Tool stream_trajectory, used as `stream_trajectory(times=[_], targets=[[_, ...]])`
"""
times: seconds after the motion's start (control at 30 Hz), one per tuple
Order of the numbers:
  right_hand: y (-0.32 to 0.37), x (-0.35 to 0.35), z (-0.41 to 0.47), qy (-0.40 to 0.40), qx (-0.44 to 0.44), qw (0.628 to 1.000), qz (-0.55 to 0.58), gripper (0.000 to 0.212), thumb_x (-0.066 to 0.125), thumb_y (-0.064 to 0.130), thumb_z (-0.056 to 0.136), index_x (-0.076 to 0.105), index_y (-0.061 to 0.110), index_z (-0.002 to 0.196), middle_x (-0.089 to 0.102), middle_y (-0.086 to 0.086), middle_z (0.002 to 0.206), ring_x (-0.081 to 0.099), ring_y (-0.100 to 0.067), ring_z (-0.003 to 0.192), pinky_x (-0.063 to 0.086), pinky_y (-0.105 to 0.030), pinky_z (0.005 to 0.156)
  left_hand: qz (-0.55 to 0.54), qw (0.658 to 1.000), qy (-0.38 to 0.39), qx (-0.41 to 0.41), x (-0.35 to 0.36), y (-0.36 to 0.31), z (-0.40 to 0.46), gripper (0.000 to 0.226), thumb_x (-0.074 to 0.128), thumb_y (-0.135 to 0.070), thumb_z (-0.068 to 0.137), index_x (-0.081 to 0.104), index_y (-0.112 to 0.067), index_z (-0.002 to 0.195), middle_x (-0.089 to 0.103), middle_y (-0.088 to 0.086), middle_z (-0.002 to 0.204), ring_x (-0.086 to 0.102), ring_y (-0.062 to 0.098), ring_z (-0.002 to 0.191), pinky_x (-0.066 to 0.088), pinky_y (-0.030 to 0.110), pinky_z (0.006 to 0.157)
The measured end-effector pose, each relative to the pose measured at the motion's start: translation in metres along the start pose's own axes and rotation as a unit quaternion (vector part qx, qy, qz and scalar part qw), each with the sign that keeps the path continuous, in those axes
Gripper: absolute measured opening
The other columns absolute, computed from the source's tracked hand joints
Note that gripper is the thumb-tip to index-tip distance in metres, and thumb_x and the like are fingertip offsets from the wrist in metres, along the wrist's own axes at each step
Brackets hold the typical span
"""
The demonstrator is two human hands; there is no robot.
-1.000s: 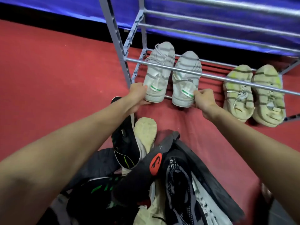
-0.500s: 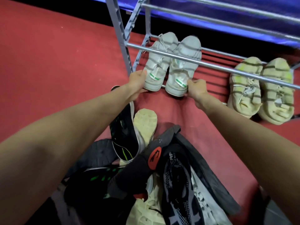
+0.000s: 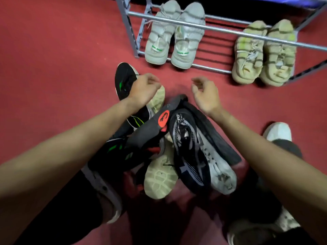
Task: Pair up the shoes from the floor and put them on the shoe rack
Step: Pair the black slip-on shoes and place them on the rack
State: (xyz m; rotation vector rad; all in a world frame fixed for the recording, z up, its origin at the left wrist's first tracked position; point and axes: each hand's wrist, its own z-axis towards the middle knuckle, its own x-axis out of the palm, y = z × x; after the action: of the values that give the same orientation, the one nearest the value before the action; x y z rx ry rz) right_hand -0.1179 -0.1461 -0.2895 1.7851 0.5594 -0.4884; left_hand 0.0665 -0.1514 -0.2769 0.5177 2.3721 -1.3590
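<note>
Two shoe pairs [image 3: 175, 32] on rack [image 3: 212, 68], behind floor pile [image 3: 168, 147]

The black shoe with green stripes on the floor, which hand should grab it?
Probably the left hand. It hangs loosely open right over the black shoe with green stripes, at the far left of the pile. The right hand, also empty, hovers farther right, above the dark grey shoes.
</note>
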Motion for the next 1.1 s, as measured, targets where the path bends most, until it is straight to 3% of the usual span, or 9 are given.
stream_trajectory(times=[0.1,0.17,0.37,0.53,0.6,0.77,0.9,1.0,1.1], targets=[[-0.009,-0.015,-0.04,0.006,-0.03,0.999,-0.028,0.037,0.047,0.01,0.091,0.055,0.002,0.126,0.062,-0.016,0.121,0.06,-0.023,0.109,0.042,-0.018,0.09,0.095,0.992,0.082,-0.018,0.002,-0.004,-0.042,0.049,0.067,-0.044,0.081,0.054,-0.015,0.119,0.058,-0.001,0.092,0.055,0.015,0.084,0.043,0.019,0.072],[-0.016,-0.027,-0.066,0.018,-0.045,0.997,-0.052,0.037,0.047,0.01,0.091,0.054,0.002,0.127,0.06,-0.017,0.122,0.059,-0.023,0.109,0.043,-0.02,0.092,0.158,0.983,0.095,-0.024,0.001,-0.002,-0.064,0.068,0.066,-0.057,0.075,0.05,-0.016,0.127,0.058,0.001,0.107,0.057,0.018,0.097,0.044,0.026,0.082],[-0.038,-0.041,-0.13,0.047,0.011,0.992,-0.114,0.032,0.049,0.013,0.091,0.052,0.002,0.121,0.059,-0.016,0.114,0.056,-0.03,0.107,0.046,-0.042,0.097,0.211,0.971,0.097,-0.055,-0.004,0.011,-0.102,0.089,0.078,-0.06,0.057,0.048,-0.014,0.127,0.056,0.001,0.121,0.055,0.018,0.107,0.043,0.03,0.088],[-0.057,-0.022,-0.171,0.137,0.061,0.973,-0.178,0.057,0.062,0.04,0.084,0.045,0.005,0.127,0.053,-0.015,0.124,0.048,-0.031,0.12,0.041,-0.038,0.102,0.282,0.958,0.061,-0.007,-0.006,0.024,-0.123,0.074,0.08,-0.036,0.067,0.045,-0.009,0.126,0.054,0.014,0.125,0.054,0.031,0.115,0.046,0.041,0.096],[-0.06,-0.01,-0.183,0.156,0.069,0.963,-0.208,0.065,0.063,0.039,0.085,0.04,0.005,0.135,0.045,-0.016,0.13,0.041,-0.032,0.125,0.033,-0.037,0.107,0.296,0.954,0.038,0.031,-0.007,0.027,-0.132,0.062,0.074,-0.024,0.075,0.045,-0.009,0.128,0.052,0.017,0.126,0.051,0.034,0.118,0.044,0.042,0.098],[-0.06,-0.004,-0.183,0.13,0.113,0.963,-0.21,0.054,0.058,0.029,0.09,0.041,0.004,0.135,0.046,-0.019,0.133,0.038,-0.037,0.126,0.029,-0.038,0.109,0.294,0.952,0.015,0.082,-0.012,0.03,-0.147,0.051,0.064,-0.015,0.082,0.049,-0.011,0.13,0.051,0.015,0.13,0.047,0.032,0.124,0.04,0.041,0.104],[-0.059,-0.015,-0.179,0.131,0.109,0.971,-0.166,0.039,0.058,0.025,0.089,0.051,0.006,0.122,0.056,-0.017,0.124,0.046,-0.036,0.121,0.036,-0.039,0.103,0.293,0.945,0.002,0.143,-0.013,0.026,-0.157,0.046,0.062,-0.012,0.084,0.052,-0.008,0.128,0.051,0.013,0.131,0.046,0.03,0.126,0.037,0.036,0.104],[-0.061,-0.035,-0.182,0.15,0.123,0.978,-0.075,0.033,0.061,0.02,0.088,0.058,0.007,0.118,0.061,-0.005,0.109,0.056,-0.021,0.106,0.041,-0.034,0.098,0.272,0.94,0.007,0.206,-0.008,0.015,-0.163,0.045,0.067,-0.015,0.083,0.054,-0.009,0.126,0.055,0.009,0.129,0.05,0.026,0.123,0.039,0.032,0.102],[-0.071,-0.062,-0.186,0.178,0.16,0.97,0.038,0.021,0.066,0.014,0.085,0.066,0.006,0.104,0.062,-0.002,0.095,0.058,-0.017,0.093,0.046,-0.038,0.098,0.241,0.943,0.078,0.216,0.004,0.003,-0.169,0.063,0.074,-0.027,0.079,0.048,-0.014,0.135,0.052,0.005,0.136,0.049,0.019,0.125,0.033,0.019,0.1]])
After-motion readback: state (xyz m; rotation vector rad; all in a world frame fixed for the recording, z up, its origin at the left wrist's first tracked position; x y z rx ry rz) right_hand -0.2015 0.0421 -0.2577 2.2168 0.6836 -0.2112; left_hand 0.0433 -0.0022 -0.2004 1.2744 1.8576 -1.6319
